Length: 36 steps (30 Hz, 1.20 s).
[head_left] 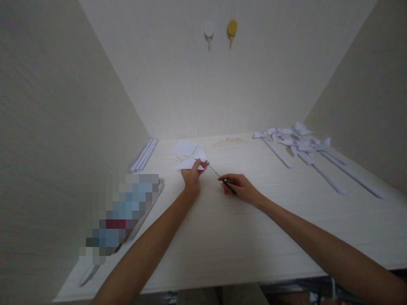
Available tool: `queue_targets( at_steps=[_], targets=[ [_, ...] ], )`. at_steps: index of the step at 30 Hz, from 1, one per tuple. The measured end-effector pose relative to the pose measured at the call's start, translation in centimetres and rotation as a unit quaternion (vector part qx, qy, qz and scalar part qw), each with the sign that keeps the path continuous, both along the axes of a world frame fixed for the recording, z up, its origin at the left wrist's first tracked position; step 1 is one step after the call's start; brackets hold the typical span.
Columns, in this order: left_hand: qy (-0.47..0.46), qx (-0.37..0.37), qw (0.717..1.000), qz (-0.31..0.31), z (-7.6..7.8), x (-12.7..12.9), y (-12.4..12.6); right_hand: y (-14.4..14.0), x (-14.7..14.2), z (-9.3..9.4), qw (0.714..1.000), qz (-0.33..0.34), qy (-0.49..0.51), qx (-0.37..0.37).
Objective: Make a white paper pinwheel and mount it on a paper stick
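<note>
Near the middle of the table, my left hand (191,177) is closed on a piece of white paper (185,163), with the thumb on top. My right hand (243,187) grips the black handle of a thin tool (229,187) that looks like a screwdriver or an awl. Its slender metal shaft points up and left, and the tip comes close to my left fingertips. Whether the tip touches the paper, I cannot tell. Just beyond my left hand lie more white paper squares (183,148), beside some small pale bits.
Several white paper pinwheels (300,146) on rolled sticks lie at the right. Rolled paper sticks (144,154) rest by the left wall. A blurred-out bluish item (127,212) stands front left. Thin pale bits (233,140) lie near the back wall, below two hooks (232,29).
</note>
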<state>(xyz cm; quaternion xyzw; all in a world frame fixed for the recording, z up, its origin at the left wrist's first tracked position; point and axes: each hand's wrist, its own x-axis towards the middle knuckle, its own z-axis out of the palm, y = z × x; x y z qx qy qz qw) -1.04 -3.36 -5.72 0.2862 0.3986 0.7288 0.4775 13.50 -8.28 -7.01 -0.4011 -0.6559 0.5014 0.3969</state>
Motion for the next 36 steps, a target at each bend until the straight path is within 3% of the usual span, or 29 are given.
queue_targets(
  at_steps=[36],
  targets=[
    [-0.017,0.010,1.000,-0.011,-0.04,-0.12,-0.04,-0.05,-0.09,0.03,1.000,-0.010,-0.021,0.016]
  ],
)
